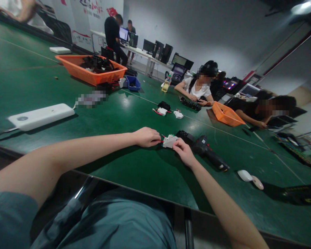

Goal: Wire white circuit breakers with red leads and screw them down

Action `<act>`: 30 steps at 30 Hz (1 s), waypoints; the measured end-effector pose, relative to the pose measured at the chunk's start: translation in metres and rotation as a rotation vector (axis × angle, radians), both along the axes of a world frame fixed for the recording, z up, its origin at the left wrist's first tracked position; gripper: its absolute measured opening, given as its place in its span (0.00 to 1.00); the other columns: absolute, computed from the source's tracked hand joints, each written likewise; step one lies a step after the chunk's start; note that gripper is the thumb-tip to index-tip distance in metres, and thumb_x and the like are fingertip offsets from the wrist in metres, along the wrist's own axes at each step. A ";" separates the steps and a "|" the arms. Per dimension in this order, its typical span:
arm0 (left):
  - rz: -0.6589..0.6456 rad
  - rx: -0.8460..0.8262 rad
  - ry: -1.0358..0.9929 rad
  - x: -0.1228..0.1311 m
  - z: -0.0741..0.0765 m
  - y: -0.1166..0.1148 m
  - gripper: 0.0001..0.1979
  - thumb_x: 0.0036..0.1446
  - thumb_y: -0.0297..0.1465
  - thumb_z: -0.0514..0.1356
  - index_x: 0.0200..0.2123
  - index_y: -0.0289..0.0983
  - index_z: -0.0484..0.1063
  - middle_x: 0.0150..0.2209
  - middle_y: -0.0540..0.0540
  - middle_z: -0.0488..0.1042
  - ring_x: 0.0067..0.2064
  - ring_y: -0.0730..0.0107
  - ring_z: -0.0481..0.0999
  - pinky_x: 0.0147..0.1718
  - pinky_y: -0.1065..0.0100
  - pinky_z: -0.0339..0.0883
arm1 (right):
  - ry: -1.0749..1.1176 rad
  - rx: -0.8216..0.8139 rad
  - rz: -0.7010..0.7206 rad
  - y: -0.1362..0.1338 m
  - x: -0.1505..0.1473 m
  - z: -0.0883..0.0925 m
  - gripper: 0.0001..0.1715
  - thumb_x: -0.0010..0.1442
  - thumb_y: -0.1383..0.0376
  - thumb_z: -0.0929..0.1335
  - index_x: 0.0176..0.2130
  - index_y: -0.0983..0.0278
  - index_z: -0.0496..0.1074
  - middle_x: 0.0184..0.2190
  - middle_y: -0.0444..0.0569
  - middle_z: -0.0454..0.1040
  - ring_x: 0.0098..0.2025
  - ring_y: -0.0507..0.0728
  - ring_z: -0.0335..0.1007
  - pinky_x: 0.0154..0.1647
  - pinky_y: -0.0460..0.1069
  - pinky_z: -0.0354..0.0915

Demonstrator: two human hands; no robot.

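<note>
A small white module (169, 141) with a bit of green on top is between my two hands, just above the green table (134, 169). My right hand (183, 151) pinches its right side between thumb and fingers. At its left side, my left hand (147, 137) has its fingers closed on a short red wire (161, 141) that runs to the module. Right of my right hand lies a black power tool (209, 153). Farther back are a white module with red wires (161, 111) and another white module (178, 114).
An orange basket (93, 77) of black parts and a blue bin (133, 83) stand back left. A white power strip (43, 117) lies left. Another orange basket (228, 114), a bottle (167, 82) and seated people are across the table. White earbud-like case (245, 175) lies right.
</note>
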State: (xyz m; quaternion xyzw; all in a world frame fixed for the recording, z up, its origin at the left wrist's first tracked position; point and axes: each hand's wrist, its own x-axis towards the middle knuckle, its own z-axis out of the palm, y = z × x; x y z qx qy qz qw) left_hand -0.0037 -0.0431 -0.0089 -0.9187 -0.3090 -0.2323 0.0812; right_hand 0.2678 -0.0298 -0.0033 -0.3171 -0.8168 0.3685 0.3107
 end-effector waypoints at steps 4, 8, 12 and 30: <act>0.036 0.015 0.033 0.000 0.002 -0.001 0.13 0.65 0.36 0.53 0.35 0.38 0.75 0.32 0.45 0.75 0.35 0.67 0.74 0.32 0.65 0.61 | -0.014 -0.012 0.040 -0.002 0.001 0.002 0.14 0.62 0.56 0.68 0.30 0.62 0.71 0.42 0.50 0.66 0.48 0.61 0.65 0.51 0.55 0.60; 0.034 0.022 0.054 0.000 0.001 0.001 0.12 0.64 0.35 0.53 0.37 0.38 0.75 0.33 0.44 0.75 0.36 0.65 0.73 0.33 0.64 0.62 | -0.058 -0.006 0.094 -0.004 0.002 0.004 0.14 0.63 0.56 0.68 0.31 0.62 0.72 0.45 0.51 0.65 0.51 0.61 0.65 0.55 0.56 0.59; 0.027 0.027 0.035 0.000 -0.001 0.002 0.10 0.63 0.34 0.54 0.37 0.39 0.75 0.33 0.45 0.74 0.36 0.65 0.73 0.33 0.64 0.61 | -0.129 0.019 0.112 -0.006 0.002 0.007 0.14 0.63 0.55 0.68 0.32 0.62 0.73 0.48 0.51 0.64 0.51 0.61 0.65 0.57 0.56 0.58; 0.045 -0.007 0.026 0.001 -0.001 -0.001 0.11 0.65 0.32 0.53 0.39 0.38 0.75 0.34 0.44 0.75 0.38 0.65 0.73 0.36 0.65 0.65 | -0.242 0.051 0.098 -0.015 -0.002 0.007 0.14 0.64 0.54 0.68 0.38 0.61 0.74 0.48 0.51 0.59 0.54 0.61 0.62 0.63 0.60 0.55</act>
